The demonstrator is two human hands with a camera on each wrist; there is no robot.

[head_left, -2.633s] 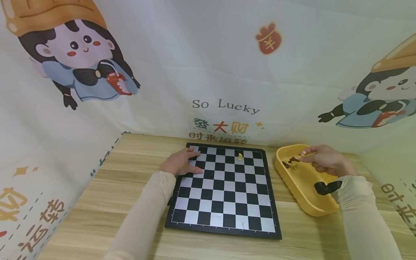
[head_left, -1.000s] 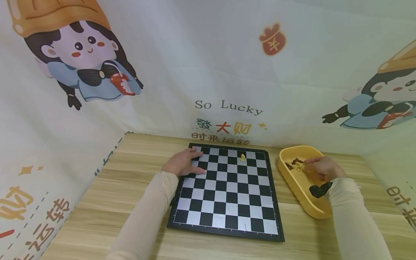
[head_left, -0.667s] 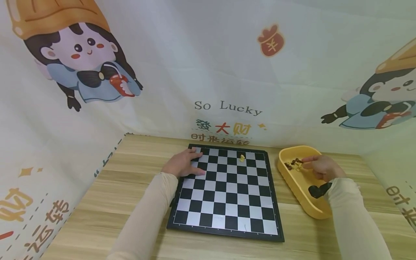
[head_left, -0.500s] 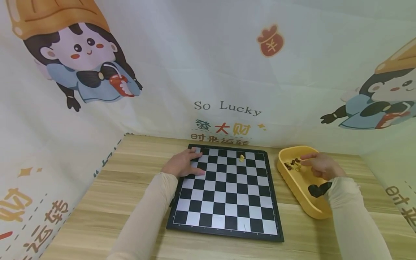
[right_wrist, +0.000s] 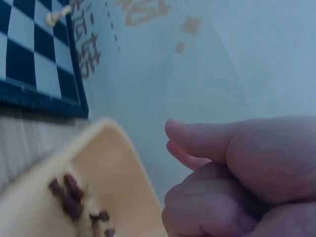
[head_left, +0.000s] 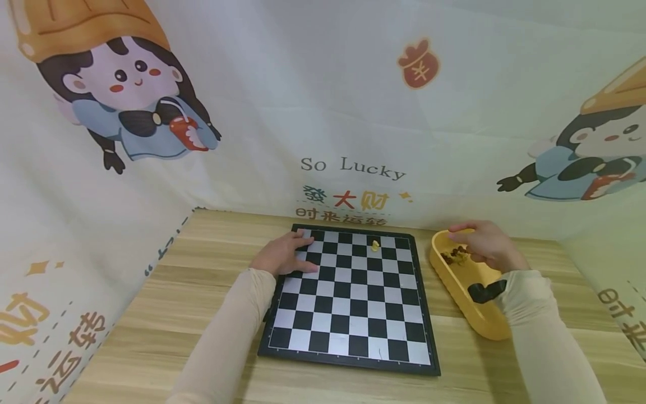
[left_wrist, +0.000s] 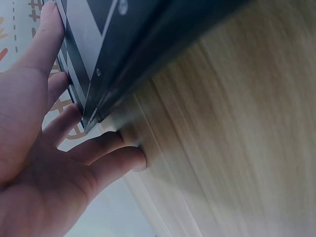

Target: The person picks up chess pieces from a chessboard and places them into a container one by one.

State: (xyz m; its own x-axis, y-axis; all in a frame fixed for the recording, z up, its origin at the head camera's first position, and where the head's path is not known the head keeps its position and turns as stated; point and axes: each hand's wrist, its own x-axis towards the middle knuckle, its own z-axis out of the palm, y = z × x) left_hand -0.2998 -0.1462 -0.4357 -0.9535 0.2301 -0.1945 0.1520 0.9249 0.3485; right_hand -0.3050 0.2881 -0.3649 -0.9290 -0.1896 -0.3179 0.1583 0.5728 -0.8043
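My left hand (head_left: 282, 253) rests on the left edge of a black-and-white chessboard (head_left: 350, 300), fingers spread; in the left wrist view the same hand (left_wrist: 59, 143) has some fingertips at the board's edge and others down by the table. One pale chess piece (head_left: 375, 246) stands near the board's far edge. My right hand (head_left: 487, 242) is over the far end of a yellow tray (head_left: 461, 303). In the right wrist view, that hand (right_wrist: 237, 173) has thumb and index tips close together and the other fingers curled; I cannot tell whether a piece is hidden inside.
Dark and pale chess pieces (head_left: 454, 255) lie in the tray's far part. The tray stands right of the board on a wooden table (head_left: 166, 314). A printed cloth (head_left: 262, 112) hangs behind and at the sides. A black strap piece (head_left: 487, 292) sits at the right wrist.
A pale piece seen earlier in my right fingers no longer shows. After reaching down among the tray's pieces, the right hand has risen and shifted left. The left hand has stayed on the board.
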